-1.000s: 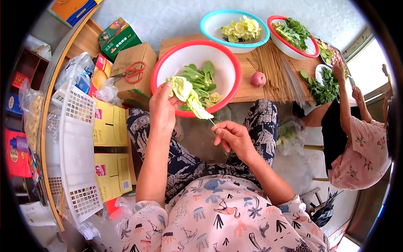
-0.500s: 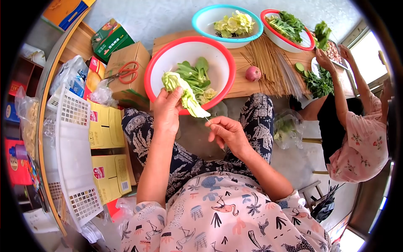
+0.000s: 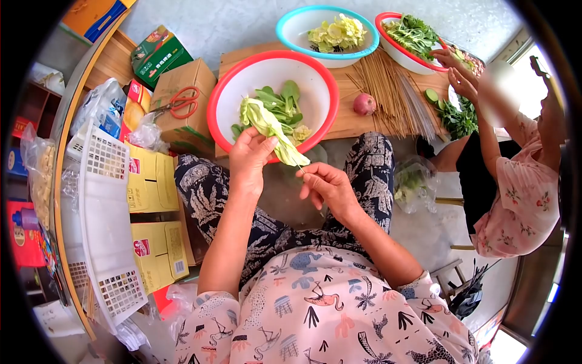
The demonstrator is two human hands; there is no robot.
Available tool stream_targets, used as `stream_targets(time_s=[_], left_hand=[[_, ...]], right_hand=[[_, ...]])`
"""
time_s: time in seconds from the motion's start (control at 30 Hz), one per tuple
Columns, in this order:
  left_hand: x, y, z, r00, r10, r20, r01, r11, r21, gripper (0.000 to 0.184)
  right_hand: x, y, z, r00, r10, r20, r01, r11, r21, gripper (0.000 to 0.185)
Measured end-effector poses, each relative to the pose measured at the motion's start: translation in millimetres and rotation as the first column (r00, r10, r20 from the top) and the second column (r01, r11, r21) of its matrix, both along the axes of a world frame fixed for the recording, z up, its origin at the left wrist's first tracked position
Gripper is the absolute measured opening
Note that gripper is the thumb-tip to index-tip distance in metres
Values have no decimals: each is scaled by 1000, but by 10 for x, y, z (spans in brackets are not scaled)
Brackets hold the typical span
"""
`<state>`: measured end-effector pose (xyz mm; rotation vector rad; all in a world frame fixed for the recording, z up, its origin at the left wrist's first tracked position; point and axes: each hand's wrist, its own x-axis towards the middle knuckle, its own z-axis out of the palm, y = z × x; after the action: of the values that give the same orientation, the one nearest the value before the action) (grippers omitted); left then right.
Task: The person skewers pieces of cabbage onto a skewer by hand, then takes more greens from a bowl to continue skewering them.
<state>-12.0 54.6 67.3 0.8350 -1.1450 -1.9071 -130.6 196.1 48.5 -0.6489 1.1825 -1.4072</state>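
Pale green leaves are gripped by my left hand, above the near rim of a red-rimmed white basin. My right hand pinches a thin skewer, whose upper part goes into the lower tip of the leaves. Darker leafy greens lie inside the basin. Several more skewers are spread on the wooden board, beside a red onion.
Behind stand a blue-rimmed basin and another red-rimmed basin, both holding greens. Scissors rest on a cardboard box at left. A co-worker sits at right, hands near the far basin. A white crate stands left.
My left hand has shifted its grip lower on the leaves, which hang slightly more to the right. The co-worker's bunch of greens has left the air, and their hands have moved toward the far red-rimmed basin.
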Motion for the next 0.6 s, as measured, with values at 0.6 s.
stream_targets(time_s=[0.6], left_hand=[[42, -34, -54, 976, 215, 28, -204, 957, -205, 21]], right_hand=[[-13, 224, -25, 623, -181, -761, 11, 975, -222, 13]])
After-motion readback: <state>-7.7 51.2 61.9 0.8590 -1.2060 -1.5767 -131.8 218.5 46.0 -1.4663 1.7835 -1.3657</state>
